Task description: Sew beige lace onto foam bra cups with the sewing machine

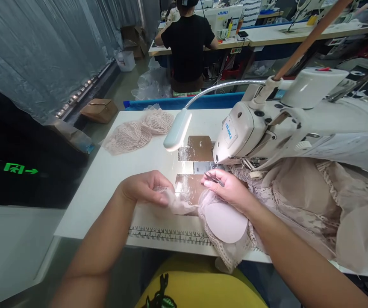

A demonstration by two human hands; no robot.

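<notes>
Left hand: my left hand [145, 188] is resting on the table, fingers curled and pinching the sheer end of the pale pink fabric piece [184, 206] between thumb and fingertips.
Right hand: my right hand [230, 188] is lying closed over the lace edge of the same piece, and its fingers are gripping a small pair of snips [214, 178], the tips pointing towards the needle area.
Fabric piece: it is lying on the table between my hands, just in front of the machine head; a round padded cup [225, 222] is showing beneath my right wrist, with lace trim [231, 252] hanging over the near edge of the table.
Table: the white table [107, 179] is carrying a printed ruler strip [167, 234] along its near edge, and shiny plates [199, 147] are set into it around the needle area.
Sewing machine: the white sewing machine [299, 124] is standing to my right, its head just above my right hand.
Lamp: a gooseneck lamp [177, 128] is shining down on the table, just beyond my hands.
Loose cloth: a heap of beige lace cloth [331, 205] is lying under the machine arm, touching my right forearm.
Far stack: a stack of pink lace cups [139, 130] is sitting at the far left of the table, well apart from my hands.
Background: a person in a black shirt [186, 42] is sitting at another machine, back towards me.
</notes>
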